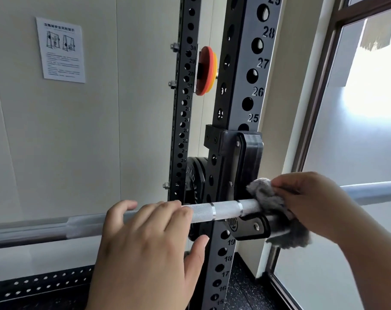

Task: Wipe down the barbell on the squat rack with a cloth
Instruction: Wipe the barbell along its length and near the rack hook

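The bar (pixel 223 210) lies level across the front upright (pixel 257 63), seated in a black hook (pixel 248 153) mounted on that upright between the holes marked 25 and 19. Just left of the upright, the left hand (pixel 150 238) grasps the knurled part of the bar, fingers curled over the top and thumb underneath. Just right of the upright, beside the hook, the right hand (pixel 313 202) clutches a grey cloth (pixel 268 198) bunched around the bar, with part of the cloth hanging below it. Past this hand the bar runs on, smooth, to the right.

Behind the upright and to its left stands a 2nd post (pixel 185 86). Between the 2 sit orange and yellow discs (pixel 205 70) higher up and a black plate (pixel 193 180) at bar height. A printed notice (pixel 60 50) hangs on the wall far left of the upright; a window (pixel 357 130) is to its right.
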{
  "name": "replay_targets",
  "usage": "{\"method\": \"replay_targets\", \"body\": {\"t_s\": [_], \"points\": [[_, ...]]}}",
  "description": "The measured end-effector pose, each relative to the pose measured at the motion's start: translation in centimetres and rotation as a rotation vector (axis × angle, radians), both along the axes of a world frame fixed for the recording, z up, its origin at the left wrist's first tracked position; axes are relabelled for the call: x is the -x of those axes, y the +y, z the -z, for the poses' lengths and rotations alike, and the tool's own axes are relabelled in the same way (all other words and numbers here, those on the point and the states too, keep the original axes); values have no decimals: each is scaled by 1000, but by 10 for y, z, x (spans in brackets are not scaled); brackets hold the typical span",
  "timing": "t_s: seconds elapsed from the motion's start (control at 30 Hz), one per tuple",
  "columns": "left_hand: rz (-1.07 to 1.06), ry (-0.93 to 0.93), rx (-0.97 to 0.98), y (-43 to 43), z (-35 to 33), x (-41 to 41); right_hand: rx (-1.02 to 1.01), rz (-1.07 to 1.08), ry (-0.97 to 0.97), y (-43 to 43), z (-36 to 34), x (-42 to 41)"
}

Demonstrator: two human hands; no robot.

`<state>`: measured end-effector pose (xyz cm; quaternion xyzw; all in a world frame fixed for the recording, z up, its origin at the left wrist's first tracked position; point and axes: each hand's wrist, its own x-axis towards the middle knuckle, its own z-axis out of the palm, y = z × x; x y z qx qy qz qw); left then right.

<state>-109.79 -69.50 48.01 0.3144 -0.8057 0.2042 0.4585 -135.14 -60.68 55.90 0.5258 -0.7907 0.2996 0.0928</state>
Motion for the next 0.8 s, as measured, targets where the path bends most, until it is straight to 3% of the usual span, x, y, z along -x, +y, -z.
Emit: {"method": "replay_targets", "body": {"t_s": [0.07,0.17,0.3,0.43,0.53,0.63,0.8], "points": [[-24,0,-4,1,-1,2,-8,8,31,-3,4,-9],[-71,-4,-16,4,-3,5,-41,-79,229,-6,4,-33],[-157,-12,-12,9,-1,14,-55,-309,302,-17,2,-51],[-241,-14,-2,15,0,23,16,-490,217,-23,9,-61],[-268,-20,-7,16,0,23,-66,-456,161,-15,6,-39],[-279,-18,-24,18,0,24,-20,-432,-62,-4,7,-13],[-293,-21,-98,24,-5,26,24,-446,-136,-7,15,10]]}}
